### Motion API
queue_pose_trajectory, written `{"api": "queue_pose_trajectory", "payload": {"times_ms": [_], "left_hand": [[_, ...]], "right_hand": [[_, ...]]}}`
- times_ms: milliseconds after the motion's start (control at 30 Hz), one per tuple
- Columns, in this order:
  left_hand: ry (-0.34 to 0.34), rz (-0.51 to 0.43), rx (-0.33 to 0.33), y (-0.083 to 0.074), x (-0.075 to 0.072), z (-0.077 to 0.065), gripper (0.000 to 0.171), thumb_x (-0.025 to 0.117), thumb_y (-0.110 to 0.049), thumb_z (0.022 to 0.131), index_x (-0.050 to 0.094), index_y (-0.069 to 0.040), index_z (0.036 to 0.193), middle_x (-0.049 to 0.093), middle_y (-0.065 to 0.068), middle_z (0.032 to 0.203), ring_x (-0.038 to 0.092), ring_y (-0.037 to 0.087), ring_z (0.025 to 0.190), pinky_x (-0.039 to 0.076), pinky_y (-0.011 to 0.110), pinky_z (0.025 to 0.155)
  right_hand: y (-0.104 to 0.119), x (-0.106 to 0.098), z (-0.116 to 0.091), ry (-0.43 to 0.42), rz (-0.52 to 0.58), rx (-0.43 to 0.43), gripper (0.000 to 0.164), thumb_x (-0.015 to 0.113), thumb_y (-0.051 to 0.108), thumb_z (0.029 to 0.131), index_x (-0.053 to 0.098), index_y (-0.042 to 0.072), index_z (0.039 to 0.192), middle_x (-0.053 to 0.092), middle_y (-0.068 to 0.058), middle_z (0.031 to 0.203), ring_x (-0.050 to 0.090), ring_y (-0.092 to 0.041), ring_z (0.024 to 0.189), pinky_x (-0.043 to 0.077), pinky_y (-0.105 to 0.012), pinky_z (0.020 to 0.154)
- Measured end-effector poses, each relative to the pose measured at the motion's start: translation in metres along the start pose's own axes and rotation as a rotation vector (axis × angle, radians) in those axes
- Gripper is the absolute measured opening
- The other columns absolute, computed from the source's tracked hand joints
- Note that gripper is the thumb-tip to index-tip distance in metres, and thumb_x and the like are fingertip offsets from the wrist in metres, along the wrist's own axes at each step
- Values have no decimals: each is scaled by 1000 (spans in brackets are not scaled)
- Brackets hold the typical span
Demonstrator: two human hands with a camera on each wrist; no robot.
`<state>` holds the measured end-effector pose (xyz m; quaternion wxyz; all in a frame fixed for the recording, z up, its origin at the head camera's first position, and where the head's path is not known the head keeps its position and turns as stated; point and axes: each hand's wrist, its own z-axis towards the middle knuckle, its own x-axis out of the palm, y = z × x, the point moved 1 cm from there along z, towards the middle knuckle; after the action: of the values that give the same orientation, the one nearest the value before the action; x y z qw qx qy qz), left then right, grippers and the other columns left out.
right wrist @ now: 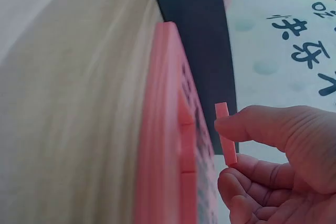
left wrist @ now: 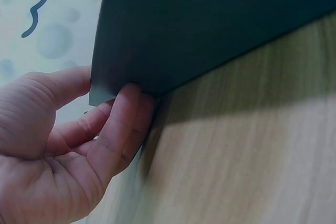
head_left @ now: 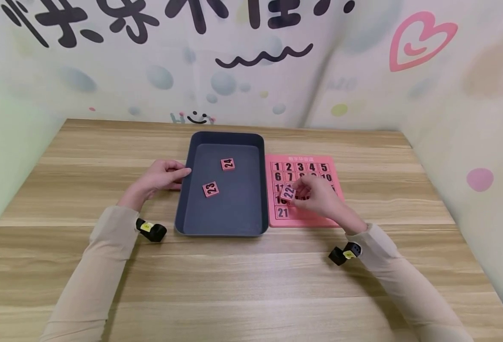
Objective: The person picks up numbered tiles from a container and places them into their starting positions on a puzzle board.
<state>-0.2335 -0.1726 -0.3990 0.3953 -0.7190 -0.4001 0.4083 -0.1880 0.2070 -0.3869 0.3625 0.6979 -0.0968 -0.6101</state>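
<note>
Meanwhile, tile 22 (head_left: 288, 192) is pinched by the right hand (head_left: 319, 197) above the half-hidden pink board (head_left: 304, 218); the tray's (head_left: 183, 199) rim is touched by the relaxed left hand (head_left: 159, 178).

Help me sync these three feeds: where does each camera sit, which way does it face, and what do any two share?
Head: worn on the head, looking forward and down at the table; shows both sleeved arms, left hand at the tray, right hand pinching tile 22 over the board.
Left wrist: low beside the left hand, facing the tray wall; fingers touch it.
Right wrist: low beside the board edge, facing the backdrop; thumb and fingers pinch the tile edge-on.
Shared: tray in all three; board and tile in head and right wrist.
</note>
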Motion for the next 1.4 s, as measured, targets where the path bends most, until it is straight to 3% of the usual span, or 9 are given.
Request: {"api": "queue_pose_trajectory", "payload": {"times_ms": [400,633,733,867,1067,1400], "left_hand": [[-5,17,-2,0,0,2,41,53,-18,97,49,13,124,56,13,101,60,8,75,56,21,73],[-5,14,-9,0,0,2,42,54,-19,96,49,12,124,57,12,100,59,8,76,56,21,73],[-3,11,-9,1,0,2,42,54,-19,96,49,12,124,57,13,102,60,9,76,56,22,73],[3,10,-3,1,1,2,42,55,-19,96,50,12,124,57,14,103,60,9,77,56,22,74],[1,10,-1,1,1,2,42,54,-19,96,49,12,125,56,15,105,60,9,78,56,22,74],[1,5,-3,1,0,1,42,54,-18,97,49,13,124,56,11,99,59,9,77,56,23,74]], "right_hand": [[-5,2,-2,12,-74,-11,29,81,12,72,60,0,87,59,-7,79,55,-20,71,49,-29,63],[-5,-5,2,55,-132,-132,47,81,7,70,62,-2,112,61,-11,94,53,-23,83,47,-36,73],[-7,-6,5,98,-139,-162,47,77,3,73,63,2,117,60,-10,95,51,-22,84,45,-35,72],[-10,-5,9,137,-114,-158,38,74,0,76,65,1,113,57,-8,89,49,-22,81,44,-33,70],[-10,-5,8,123,-113,-135,28,77,2,74,67,1,101,59,-6,86,51,-20,79,46,-32,70],[-9,-11,-11,124,-122,-178,25,81,7,69,65,3,88,59,-1,77,51,-15,69,48,-28,62]]}}
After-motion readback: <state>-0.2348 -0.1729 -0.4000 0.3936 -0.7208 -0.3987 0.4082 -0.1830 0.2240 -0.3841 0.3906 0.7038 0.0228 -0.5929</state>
